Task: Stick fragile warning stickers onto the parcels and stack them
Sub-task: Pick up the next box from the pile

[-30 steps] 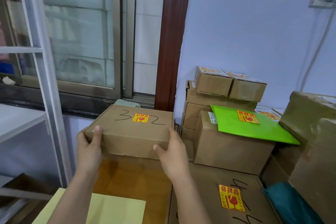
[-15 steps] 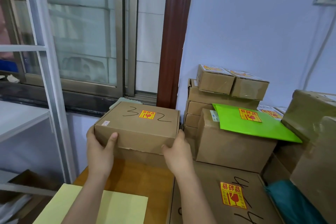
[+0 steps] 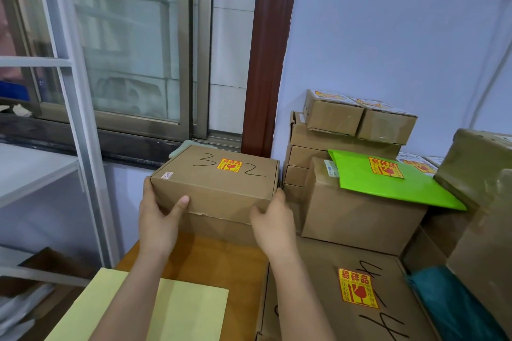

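Note:
A brown cardboard parcel (image 3: 219,185) marked "3 2" carries a yellow and red fragile sticker (image 3: 229,165) on its lid. It sits on top of another brown box (image 3: 219,227) at the far end of the wooden table (image 3: 205,263). My left hand (image 3: 159,219) grips its left front corner, thumb on the front face. My right hand (image 3: 273,219) holds its right front corner.
Stacked stickered boxes (image 3: 357,122), a green envelope (image 3: 388,183) on a larger box (image 3: 357,219) stand at right. A flat box marked "4" (image 3: 332,299) lies near right, a teal bag (image 3: 454,304) beside it. Yellow paper (image 3: 177,310) lies near me. Window and metal shelf frame (image 3: 86,147) at left.
Both hands carried the parcel forward and down onto the box at the table's far end; my left thumb moved from the top edge to the front face.

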Action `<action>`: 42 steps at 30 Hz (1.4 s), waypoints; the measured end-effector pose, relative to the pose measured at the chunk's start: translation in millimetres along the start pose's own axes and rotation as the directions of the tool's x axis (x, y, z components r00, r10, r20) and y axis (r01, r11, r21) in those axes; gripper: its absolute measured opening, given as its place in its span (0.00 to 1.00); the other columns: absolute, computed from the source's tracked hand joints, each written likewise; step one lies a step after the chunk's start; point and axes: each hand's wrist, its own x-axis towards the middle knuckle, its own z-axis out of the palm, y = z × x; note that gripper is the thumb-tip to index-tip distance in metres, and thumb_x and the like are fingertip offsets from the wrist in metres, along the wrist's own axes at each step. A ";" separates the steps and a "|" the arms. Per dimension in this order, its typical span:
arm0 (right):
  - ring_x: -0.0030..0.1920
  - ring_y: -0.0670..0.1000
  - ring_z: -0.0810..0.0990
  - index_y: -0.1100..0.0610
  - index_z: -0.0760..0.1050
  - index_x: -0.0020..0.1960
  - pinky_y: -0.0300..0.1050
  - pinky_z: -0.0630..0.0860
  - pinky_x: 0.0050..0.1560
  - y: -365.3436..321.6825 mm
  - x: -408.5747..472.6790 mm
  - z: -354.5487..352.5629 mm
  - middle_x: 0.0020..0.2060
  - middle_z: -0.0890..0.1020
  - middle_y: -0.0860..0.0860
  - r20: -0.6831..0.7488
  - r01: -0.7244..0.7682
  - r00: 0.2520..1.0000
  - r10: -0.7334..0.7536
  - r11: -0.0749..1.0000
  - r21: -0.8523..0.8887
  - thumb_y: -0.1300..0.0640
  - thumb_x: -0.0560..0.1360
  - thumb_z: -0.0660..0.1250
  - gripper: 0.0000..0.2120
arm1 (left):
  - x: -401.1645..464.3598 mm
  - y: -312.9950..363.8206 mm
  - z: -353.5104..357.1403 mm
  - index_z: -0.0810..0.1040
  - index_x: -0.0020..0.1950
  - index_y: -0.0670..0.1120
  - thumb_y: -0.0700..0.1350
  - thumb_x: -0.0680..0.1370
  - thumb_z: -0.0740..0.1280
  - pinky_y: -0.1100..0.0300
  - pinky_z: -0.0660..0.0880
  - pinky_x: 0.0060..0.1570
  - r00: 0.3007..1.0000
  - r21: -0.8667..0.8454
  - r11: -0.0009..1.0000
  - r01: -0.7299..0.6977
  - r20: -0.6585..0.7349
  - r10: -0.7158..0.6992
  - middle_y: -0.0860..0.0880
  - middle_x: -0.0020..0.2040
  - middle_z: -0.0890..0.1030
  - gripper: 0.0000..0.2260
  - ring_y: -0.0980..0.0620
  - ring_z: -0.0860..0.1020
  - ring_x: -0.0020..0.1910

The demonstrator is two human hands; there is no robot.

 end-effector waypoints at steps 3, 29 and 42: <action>0.57 0.56 0.78 0.59 0.57 0.74 0.52 0.78 0.54 0.2 0.5 -1.3 0.61 0.76 0.55 -0.003 0.009 1.000 -0.009 1.000 -0.003 0.58 0.78 0.61 0.27 | -0.3 0.0 0.9 0.53 0.77 0.54 0.50 0.75 0.69 0.39 0.67 0.65 1.000 0.006 1.000 -0.008 0.002 0.008 0.47 0.72 0.66 0.35 0.42 0.66 0.70; 0.58 0.55 0.77 0.60 0.60 0.70 0.52 0.77 0.56 1.0 0.1 -4.3 0.61 0.76 0.55 -0.028 0.023 0.999 -0.022 0.999 0.044 0.59 0.77 0.63 0.24 | -0.7 1.6 0.7 0.54 0.75 0.53 0.47 0.75 0.70 0.39 0.68 0.64 0.999 0.003 1.000 0.017 0.037 -0.017 0.46 0.71 0.67 0.35 0.40 0.68 0.68; 0.57 0.56 0.77 0.58 0.57 0.70 0.50 0.78 0.53 -1.1 -2.3 -5.9 0.63 0.74 0.55 -0.004 0.005 1.000 -0.005 1.000 -0.028 0.59 0.78 0.61 0.24 | -6.3 4.9 2.3 0.51 0.77 0.51 0.48 0.76 0.68 0.39 0.68 0.63 0.999 0.110 0.993 -0.033 0.023 0.031 0.44 0.71 0.68 0.35 0.39 0.69 0.68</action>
